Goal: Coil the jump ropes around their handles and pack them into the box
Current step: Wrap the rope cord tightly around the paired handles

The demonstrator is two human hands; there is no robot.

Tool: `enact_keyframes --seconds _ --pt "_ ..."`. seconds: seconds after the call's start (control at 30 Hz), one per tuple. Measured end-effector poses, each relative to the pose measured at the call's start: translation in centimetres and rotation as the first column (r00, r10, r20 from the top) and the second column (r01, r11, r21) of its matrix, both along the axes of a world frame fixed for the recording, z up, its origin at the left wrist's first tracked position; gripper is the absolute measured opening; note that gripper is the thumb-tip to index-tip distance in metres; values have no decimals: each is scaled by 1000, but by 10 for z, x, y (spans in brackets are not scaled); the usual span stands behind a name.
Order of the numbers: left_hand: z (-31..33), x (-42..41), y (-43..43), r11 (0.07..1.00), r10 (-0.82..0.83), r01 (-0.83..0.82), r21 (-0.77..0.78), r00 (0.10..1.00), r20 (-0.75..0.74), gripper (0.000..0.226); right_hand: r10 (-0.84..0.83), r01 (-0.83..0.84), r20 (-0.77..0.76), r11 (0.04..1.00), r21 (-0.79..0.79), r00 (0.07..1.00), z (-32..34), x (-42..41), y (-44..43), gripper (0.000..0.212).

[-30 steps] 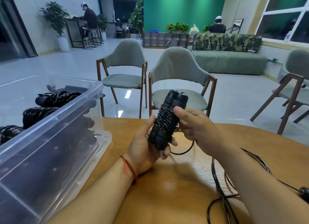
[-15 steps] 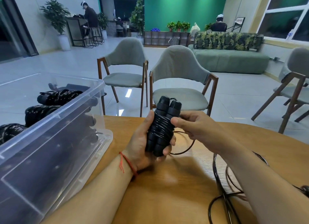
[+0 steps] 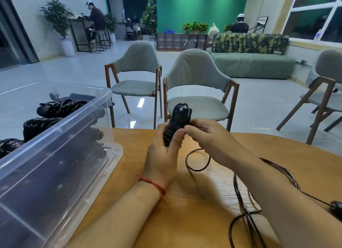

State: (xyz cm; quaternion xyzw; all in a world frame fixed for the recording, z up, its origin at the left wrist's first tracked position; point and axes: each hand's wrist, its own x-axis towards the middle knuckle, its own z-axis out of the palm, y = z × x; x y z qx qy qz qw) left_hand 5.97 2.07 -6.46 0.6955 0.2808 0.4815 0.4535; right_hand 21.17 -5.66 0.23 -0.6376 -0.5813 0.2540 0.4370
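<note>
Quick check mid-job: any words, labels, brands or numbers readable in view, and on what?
Nothing legible.
Black-framed sign on a stand, far wall: writing too small and blurred.
Clear bottle on the windowsill: label blurred.
Black jump rope handles, clear plastic box: no markings visible.
</note>
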Motion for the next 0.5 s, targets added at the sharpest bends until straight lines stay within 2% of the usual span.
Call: enact_keyframes --seconds 0.1,0.17,0.27,0.33,0.4,0.47,0.5 --pt "-5 -2 1 981 77 -54 186 990 -118 57 81 -82 -114 997 -8 990 1 2 0 19" --pt "-7 0 1 972 80 -45 231 987 -141 59 81 -82 -117 997 -7 990 0 2 2 20" --pt "-6 4 0 993 -20 33 115 993 -112 57 41 -40 -90 999 10 995 0 4 3 23" --pt "0 0 0 978 -189 189 -89 982 12 58 82 -81 -110 997 13 991 3 6 0 21" --pt "6 -6 4 849 -355 407 -337 912 208 72 134 -136 -147 991 -5 980 4 9 -3 35" --pt "10 -15 9 586 -513 640 -497 768 383 74 219 -221 -201 975 15 955 5 8 -5 49" --pt "11 -18 11 422 -601 743 -520 659 453 73 263 -265 -228 964 24 937 5 7 -6 54"
